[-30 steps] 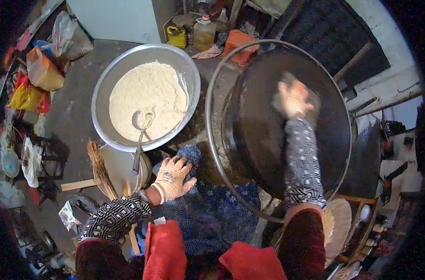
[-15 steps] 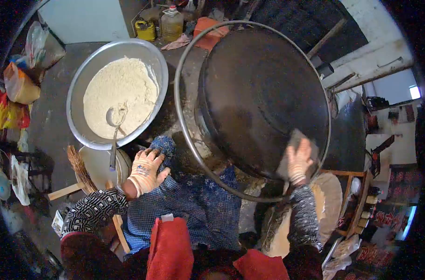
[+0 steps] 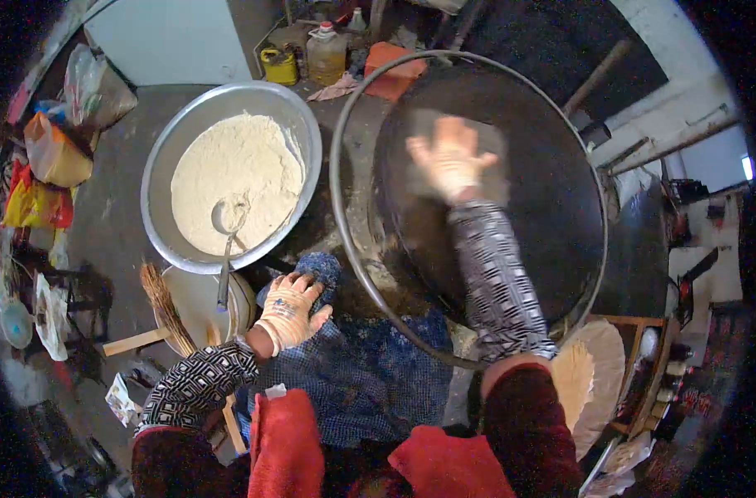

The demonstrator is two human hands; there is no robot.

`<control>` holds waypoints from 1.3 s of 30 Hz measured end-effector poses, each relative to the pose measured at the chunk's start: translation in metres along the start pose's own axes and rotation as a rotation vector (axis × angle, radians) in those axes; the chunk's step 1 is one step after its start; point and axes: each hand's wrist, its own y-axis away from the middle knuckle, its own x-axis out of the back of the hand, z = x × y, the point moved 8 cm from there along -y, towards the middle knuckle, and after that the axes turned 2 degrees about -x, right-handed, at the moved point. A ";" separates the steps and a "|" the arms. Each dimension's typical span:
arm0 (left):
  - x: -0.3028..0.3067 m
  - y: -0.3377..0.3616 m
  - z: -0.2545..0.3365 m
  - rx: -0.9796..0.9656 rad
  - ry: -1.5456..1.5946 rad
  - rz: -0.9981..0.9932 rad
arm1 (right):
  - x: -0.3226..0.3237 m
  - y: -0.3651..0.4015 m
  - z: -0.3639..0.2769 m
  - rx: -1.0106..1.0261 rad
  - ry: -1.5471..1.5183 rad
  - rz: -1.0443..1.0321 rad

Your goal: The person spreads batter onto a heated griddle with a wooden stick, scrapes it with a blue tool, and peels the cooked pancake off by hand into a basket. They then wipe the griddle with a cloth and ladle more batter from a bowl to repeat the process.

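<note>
Gloved in a light glove with bare fingertips, my right hand [image 3: 454,159] lies with fingers spread on a greyish flat cloth or pad [image 3: 492,176], against the upper left of a large round dark griddle [image 3: 536,199]. A metal ring [image 3: 338,178] runs around the griddle. My left hand [image 3: 290,314], gloved the same way, rests with spread fingers on blue checked cloth [image 3: 317,270] near my knee. Left of the griddle, a big metal basin [image 3: 156,217] holds pale batter [image 3: 237,174] with a ladle [image 3: 224,274] in it.
Under the basin are a pale bucket [image 3: 243,300] and a straw brush [image 3: 164,303]. Bags [image 3: 58,153] hang at the left. A yellow container [image 3: 279,68] and an oil jug [image 3: 326,56] stand behind. At lower right is a round tray with flatbread [image 3: 573,373].
My right hand and the pad have moved from the griddle's lower right edge to its upper left. My left hand keeps its place on the cloth. The whole view has shifted slightly.
</note>
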 end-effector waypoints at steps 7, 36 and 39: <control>0.003 0.006 0.001 0.012 0.010 -0.035 | 0.042 0.172 0.004 0.245 -0.056 -0.055; 0.003 0.006 0.006 0.016 -0.052 0.011 | 0.039 0.180 -0.006 0.353 -0.103 -0.070; 0.002 0.007 0.003 0.031 -0.093 -0.032 | 0.041 0.205 0.100 -0.014 0.019 -0.060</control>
